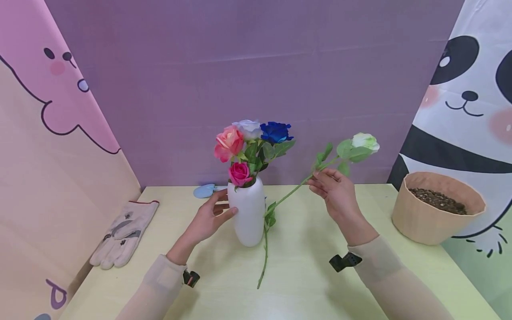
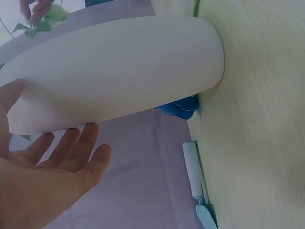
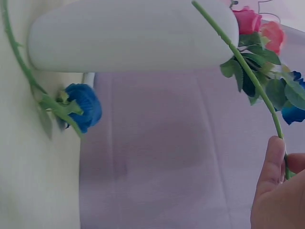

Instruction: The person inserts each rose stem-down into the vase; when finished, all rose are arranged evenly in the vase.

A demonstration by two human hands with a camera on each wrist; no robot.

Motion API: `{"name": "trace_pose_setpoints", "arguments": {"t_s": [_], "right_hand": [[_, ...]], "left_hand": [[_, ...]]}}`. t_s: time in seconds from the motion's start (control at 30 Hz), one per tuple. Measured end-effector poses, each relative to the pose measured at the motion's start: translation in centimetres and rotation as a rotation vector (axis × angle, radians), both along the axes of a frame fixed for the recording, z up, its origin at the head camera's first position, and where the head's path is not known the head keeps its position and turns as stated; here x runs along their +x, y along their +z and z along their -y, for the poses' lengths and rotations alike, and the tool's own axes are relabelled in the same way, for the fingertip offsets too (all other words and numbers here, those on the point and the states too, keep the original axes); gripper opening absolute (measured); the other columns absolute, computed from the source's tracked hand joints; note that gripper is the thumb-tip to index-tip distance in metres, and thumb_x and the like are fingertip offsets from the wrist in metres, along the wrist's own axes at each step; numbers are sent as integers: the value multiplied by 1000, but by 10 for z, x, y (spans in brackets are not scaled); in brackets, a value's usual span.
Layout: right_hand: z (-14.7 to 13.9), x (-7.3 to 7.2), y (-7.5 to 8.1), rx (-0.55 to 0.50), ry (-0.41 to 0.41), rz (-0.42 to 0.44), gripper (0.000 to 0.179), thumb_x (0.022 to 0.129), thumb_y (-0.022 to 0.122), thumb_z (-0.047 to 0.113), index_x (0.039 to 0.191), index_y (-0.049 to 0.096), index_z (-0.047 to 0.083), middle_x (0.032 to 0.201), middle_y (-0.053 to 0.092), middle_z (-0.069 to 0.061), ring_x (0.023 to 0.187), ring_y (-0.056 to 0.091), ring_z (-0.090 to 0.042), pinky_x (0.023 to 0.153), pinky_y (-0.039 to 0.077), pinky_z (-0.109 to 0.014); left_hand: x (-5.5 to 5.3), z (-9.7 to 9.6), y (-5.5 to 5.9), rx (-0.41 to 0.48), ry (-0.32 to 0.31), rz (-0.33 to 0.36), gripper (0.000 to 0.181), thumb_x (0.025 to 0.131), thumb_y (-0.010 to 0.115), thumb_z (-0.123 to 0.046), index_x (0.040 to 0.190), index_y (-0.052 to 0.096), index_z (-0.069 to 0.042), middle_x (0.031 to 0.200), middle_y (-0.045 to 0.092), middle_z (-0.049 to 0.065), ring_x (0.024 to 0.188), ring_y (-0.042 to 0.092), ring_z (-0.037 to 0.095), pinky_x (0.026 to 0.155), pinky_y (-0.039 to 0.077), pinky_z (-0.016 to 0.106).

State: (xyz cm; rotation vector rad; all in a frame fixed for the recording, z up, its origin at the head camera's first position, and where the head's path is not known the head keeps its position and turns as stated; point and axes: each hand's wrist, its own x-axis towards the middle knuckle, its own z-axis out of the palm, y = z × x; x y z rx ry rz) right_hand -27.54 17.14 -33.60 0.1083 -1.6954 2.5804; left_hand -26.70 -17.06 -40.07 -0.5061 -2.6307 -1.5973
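A white vase (image 1: 249,218) stands upright, bearing a coral rose (image 1: 230,143), a pink rose (image 1: 240,174), a pale white rose (image 1: 249,129) and a blue rose (image 1: 276,132). My left hand (image 1: 210,217) holds the vase's left side, thumb in front and fingers behind. To the right, my right hand (image 1: 336,191) pinches the stem of a white-green rose (image 1: 365,142). Its stem slants down toward the vase, and the right wrist view shows the cut end free. Another blue rose (image 3: 85,107) lies on the table beside the vase's base, mostly hidden behind it in the head view.
On the table's left lie light work gloves (image 1: 126,233). A small blue trowel (image 1: 205,191) lies behind the vase. At the right stands a tan pot (image 1: 430,224) with dark soil. A purple backdrop (image 1: 256,66) rises at the table's back edge.
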Motion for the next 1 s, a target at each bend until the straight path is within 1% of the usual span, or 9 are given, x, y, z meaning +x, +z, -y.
{"name": "trace_pose_setpoints", "arguments": {"t_s": [0.17,0.3,0.5,0.6,0.83,1.0], "right_hand": [[-1,-1,5,-91,-29,-24,13,95,67,10,97,55,9,91,66,1,77,73,-12,75,61,-20],[-1,-2,12,-136,-53,-43,16,93,69,8,97,54,7,91,66,-1,76,74,-13,74,61,-20],[2,-1,21,-186,-70,-87,18,93,68,5,98,51,5,88,67,-3,74,74,-15,73,62,-21],[4,0,25,-209,-72,-90,19,92,69,5,98,51,5,87,67,-3,73,74,-15,73,62,-22],[10,0,31,-237,-87,-82,25,90,72,6,102,51,4,92,67,-4,75,74,-15,76,62,-22],[13,-1,33,-297,-115,-105,23,89,72,3,102,52,3,87,69,-6,75,75,-16,74,62,-22]], "left_hand": [[0,0,-1,-4,-3,-9,66,94,69,-35,149,40,-14,143,53,13,130,57,35,113,42,57],[1,0,0,-4,-6,-13,65,95,69,-35,149,40,-14,143,53,13,129,58,35,113,42,57],[0,0,-1,-1,-3,-11,65,94,69,-37,149,41,-16,141,54,11,129,57,35,113,42,58],[-1,1,-2,0,-5,-13,65,94,69,-37,149,41,-16,141,54,12,129,57,37,113,42,58],[-2,1,-3,-5,-5,-19,65,94,69,-37,149,41,-15,141,54,13,129,57,36,112,44,56],[-3,2,-3,-8,-7,-20,66,94,69,-38,149,41,-16,142,54,12,129,58,35,112,44,55]]}}
